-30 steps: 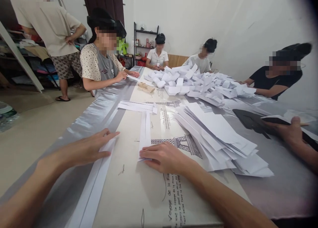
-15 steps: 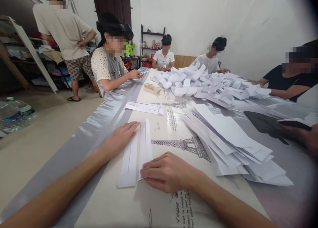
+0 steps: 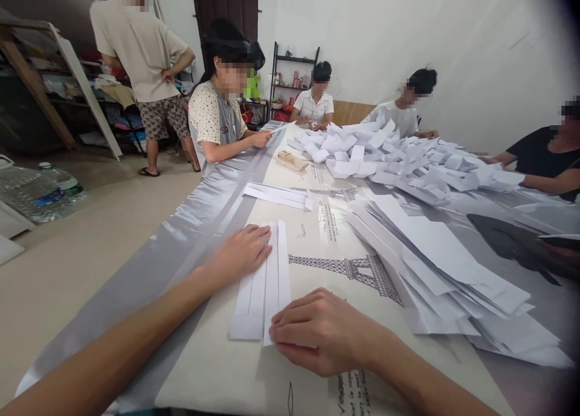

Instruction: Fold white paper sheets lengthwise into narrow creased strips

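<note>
Two long folded white paper strips lie lengthwise in front of me, the left strip (image 3: 243, 316) and the right strip (image 3: 283, 271), their long edges meeting or slightly overlapping. My left hand (image 3: 240, 254) rests flat over their far ends, fingers stretched out and touching the paper. Near the close end of the right strip, my right hand (image 3: 324, 331) has fingers and thumb pinched on its corner. Another folded paper strip (image 3: 276, 195) lies beyond my left hand. To the right is a fanned stack of white paper (image 3: 435, 265).
A large heap of folded papers (image 3: 385, 147) covers the far table. A brown packet (image 3: 292, 160) lies nearer. Several people sit around the table, and a person (image 3: 142, 59) stands at left. A dark flat object (image 3: 502, 240) lies right of the stack. Water bottles (image 3: 40, 189) stand on the floor.
The right strip has come up against the left one, closing the gap between them. My left hand now reaches across both far ends. The whole view has shifted slightly.
</note>
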Available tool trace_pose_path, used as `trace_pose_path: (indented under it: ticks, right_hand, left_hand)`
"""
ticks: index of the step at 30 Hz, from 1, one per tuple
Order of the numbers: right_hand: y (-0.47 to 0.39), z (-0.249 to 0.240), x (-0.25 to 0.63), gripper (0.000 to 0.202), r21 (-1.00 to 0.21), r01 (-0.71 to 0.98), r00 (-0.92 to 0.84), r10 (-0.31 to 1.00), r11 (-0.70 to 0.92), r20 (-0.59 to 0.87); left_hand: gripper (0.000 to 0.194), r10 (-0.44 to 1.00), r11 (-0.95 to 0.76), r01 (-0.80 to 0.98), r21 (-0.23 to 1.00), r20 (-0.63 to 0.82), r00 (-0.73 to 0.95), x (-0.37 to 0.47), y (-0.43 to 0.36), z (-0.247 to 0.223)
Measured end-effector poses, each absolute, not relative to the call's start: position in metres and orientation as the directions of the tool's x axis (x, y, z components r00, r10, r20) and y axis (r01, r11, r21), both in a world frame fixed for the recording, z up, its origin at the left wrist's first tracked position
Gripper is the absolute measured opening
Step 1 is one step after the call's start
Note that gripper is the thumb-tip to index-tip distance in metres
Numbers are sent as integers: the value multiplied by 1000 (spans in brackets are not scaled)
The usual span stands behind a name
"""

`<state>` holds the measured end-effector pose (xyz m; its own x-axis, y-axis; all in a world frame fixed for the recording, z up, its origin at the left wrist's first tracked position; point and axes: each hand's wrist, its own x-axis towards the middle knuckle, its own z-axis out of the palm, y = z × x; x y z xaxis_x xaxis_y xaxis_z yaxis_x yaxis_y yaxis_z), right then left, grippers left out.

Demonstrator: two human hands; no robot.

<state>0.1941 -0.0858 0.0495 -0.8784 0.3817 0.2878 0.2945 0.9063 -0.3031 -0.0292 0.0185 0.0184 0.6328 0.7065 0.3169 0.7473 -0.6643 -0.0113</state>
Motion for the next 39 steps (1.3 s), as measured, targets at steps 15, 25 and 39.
trace_pose_path:
  ticks: [15, 25, 39]
  right_hand:
    - [-82, 43, 188, 19, -657, 375, -781, 605, 654, 156]
    - [-81, 37, 190, 24, -331, 304, -848, 412, 893, 334]
    - [-85, 32, 189, 22, -108, 294, -873, 313, 950, 374]
  left_hand:
    - [33, 714, -658, 753, 4, 319, 623, -29, 18, 16]
    - [31, 724, -651, 759, 25, 324, 609, -31, 18, 19]
    - [35, 738, -631, 776, 11, 319, 595, -30, 18, 15]
